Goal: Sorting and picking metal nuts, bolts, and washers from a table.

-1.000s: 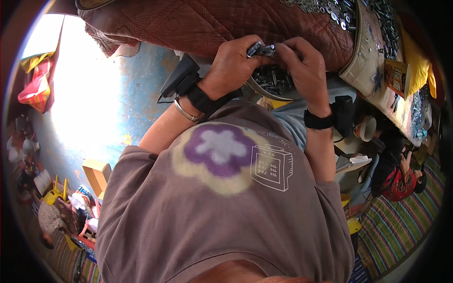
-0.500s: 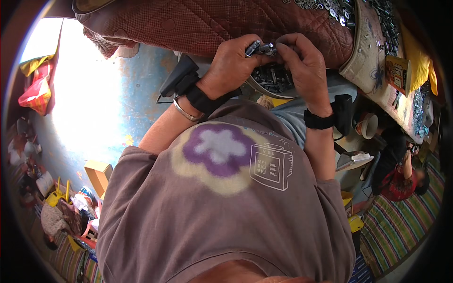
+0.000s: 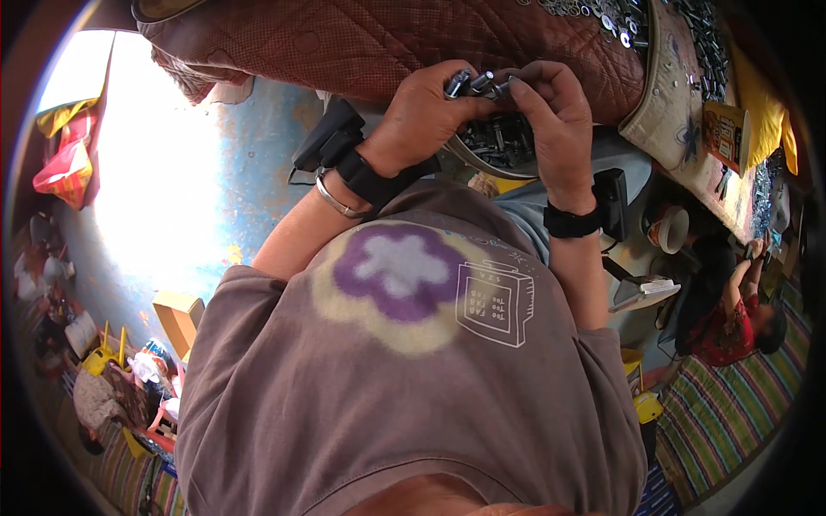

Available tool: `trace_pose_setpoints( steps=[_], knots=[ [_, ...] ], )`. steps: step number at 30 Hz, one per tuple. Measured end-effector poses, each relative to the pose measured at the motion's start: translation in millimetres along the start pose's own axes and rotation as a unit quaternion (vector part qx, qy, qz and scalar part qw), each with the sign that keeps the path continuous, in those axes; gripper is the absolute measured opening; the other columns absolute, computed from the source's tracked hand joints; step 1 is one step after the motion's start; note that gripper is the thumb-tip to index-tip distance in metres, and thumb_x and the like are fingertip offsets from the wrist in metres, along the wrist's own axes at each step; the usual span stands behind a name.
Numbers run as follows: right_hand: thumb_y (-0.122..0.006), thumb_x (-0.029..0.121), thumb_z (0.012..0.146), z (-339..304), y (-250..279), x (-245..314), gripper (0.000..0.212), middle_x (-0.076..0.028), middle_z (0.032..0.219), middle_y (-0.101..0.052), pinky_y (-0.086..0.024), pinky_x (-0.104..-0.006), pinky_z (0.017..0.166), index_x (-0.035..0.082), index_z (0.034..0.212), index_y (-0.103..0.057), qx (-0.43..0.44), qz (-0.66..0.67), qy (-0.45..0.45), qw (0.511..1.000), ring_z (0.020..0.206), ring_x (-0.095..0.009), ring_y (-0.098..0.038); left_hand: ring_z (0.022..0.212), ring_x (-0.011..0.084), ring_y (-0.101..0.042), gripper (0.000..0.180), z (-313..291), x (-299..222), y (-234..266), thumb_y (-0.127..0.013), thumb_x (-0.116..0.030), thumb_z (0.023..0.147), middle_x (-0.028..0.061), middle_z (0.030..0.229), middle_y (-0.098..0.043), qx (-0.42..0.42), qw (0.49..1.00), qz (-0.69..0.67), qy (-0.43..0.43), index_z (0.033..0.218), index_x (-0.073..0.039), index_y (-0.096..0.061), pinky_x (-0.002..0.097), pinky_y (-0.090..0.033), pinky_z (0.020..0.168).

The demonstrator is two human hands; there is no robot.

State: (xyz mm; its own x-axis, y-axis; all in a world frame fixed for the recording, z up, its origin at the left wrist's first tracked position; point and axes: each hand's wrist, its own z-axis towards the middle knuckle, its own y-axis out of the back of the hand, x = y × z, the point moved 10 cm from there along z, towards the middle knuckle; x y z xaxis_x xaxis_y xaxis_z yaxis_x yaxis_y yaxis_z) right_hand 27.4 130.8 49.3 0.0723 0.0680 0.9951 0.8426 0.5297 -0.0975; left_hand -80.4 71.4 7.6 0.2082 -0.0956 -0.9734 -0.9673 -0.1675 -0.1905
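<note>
My left hand [image 3: 423, 116] is closed around several shiny cylindrical metal bolts [image 3: 482, 82], whose ends stick out between thumb and fingers. Beside it, my right hand [image 3: 557, 116] pinches with thumb and forefinger at the end of one of these bolts. Whether a small nut or washer sits in that pinch is hidden by the fingertips. Just below both hands, a round metal bowl [image 3: 469, 157] holds many dark metal bolts [image 3: 503, 142]; my right hand covers part of its rim.
A quilted dark red cloth [image 3: 344, 47] spreads in front of me. Loose washers [image 3: 607, 24] lie at its far right, beside a pale mat [image 3: 667, 103] with dark metal parts and a small box [image 3: 725, 136]. Another person [image 3: 731, 331] sits at the right. An open carton [image 3: 179, 322] stands left.
The bolts in my left hand have fanned slightly apart. My right wrist has shifted a little left, its fingertips still at the bolt end. The person at right has moved their arms.
</note>
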Motion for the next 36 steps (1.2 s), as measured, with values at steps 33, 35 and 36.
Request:
trace_pose_setpoints(
  steps=[33, 35, 36],
  knots=[
    [-0.059, 0.006, 0.087, -4, 2, 16, 0.008, 0.000, 0.075, -0.060, -0.044, -0.0205, 0.062, 0.000, 0.091, -0.061, 0.029, -0.188, 0.014, 0.982, 0.069, -0.004, -0.053, 0.066, 0.0009, -0.045, 0.008, -1, -6, -5, -0.065, -0.004, 0.083, -0.0049, 0.071, -0.055, 0.001, 0.991, 0.128, -0.051, 0.089, -0.003, -0.060, 0.0197, -0.041, 0.057],
    [-0.059, 0.006, 0.087, -4, 4, 13, 0.007, 0.000, 0.075, -0.060, -0.044, -0.0204, 0.062, 0.000, 0.091, -0.061, 0.033, -0.154, 0.000, 0.988, 0.069, -0.004, -0.053, 0.066, 0.0009, -0.045, 0.008, -1, -9, -7, -0.065, -0.004, 0.083, -0.0049, 0.071, -0.055, 0.006, 0.991, 0.121, -0.051, 0.089, -0.003, -0.060, 0.0198, -0.041, 0.057],
    [-0.059, 0.006, 0.087, -4, 6, 12, 0.008, 0.000, 0.075, -0.060, -0.044, -0.0205, 0.062, 0.000, 0.091, -0.061, 0.025, -0.165, 0.003, 0.986, 0.069, -0.004, -0.053, 0.066, 0.0008, -0.045, 0.008, -1, -9, -8, -0.065, -0.004, 0.083, -0.0049, 0.071, -0.055, 0.004, 0.991, 0.120, -0.053, 0.088, -0.003, -0.060, 0.0198, -0.041, 0.057]
  ],
)
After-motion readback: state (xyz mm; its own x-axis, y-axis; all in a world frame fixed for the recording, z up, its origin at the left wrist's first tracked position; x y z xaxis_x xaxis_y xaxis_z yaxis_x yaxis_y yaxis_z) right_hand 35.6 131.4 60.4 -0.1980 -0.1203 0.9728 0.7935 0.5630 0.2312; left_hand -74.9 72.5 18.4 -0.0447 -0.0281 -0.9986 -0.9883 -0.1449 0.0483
